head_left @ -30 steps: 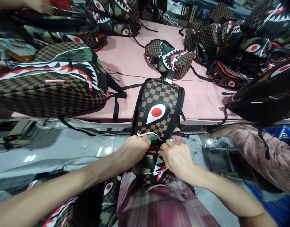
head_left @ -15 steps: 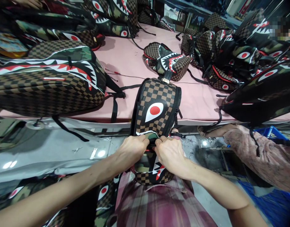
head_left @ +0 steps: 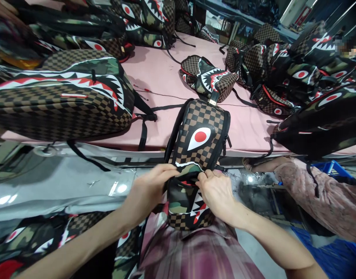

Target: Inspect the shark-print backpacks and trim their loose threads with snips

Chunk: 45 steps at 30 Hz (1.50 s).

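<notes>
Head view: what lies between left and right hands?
Backpack front: camouflage fabric and a dark, red-edged opening, between left hand and right hand. The head view shows it.

checkered backpack (head_left: 196, 155) | left hand (head_left: 151, 186) at left edge | right hand (head_left: 216, 190) gripping right side

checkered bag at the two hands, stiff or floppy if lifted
The checkered bag probably flexes around its opening, which gapes beside the right hand. Its rounded upper part looks fairly firm. The dangling zip pulls would likely swing.
</notes>
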Each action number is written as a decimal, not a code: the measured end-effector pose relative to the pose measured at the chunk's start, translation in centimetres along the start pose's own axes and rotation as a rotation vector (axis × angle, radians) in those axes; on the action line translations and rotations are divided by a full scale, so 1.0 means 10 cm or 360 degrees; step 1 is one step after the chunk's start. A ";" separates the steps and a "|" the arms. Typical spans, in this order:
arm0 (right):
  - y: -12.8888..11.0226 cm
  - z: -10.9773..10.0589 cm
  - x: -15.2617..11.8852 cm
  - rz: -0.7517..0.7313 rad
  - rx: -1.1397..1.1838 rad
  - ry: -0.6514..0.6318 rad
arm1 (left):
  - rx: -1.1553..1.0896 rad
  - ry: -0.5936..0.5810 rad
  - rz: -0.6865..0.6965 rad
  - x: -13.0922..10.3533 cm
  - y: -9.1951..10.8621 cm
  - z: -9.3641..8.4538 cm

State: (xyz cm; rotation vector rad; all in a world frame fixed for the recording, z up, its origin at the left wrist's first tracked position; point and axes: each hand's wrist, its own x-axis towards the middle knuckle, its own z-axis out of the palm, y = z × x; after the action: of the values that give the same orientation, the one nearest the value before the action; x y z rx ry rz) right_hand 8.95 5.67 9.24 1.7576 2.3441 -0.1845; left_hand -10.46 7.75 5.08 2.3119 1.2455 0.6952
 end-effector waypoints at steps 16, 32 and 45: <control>0.12 0.10 -0.03 -0.0106 0.0011 0.0064 | -0.2648 -0.0445 -0.2045 0.12 0.53 0.40; 0.32 0.23 -0.35 0.0101 0.0228 0.0061 | -0.2150 0.0120 -0.1552 -0.04 0.70 0.95; 0.28 0.30 -0.32 0.0377 0.0495 0.0120 | -0.2085 -0.0109 -0.1366 -0.03 0.51 1.04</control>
State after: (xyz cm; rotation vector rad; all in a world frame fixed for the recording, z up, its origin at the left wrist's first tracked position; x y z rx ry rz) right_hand 12.71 2.83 7.10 2.2039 2.2273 -0.4739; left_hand -1.02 3.57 -0.21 0.6536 1.0594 0.7303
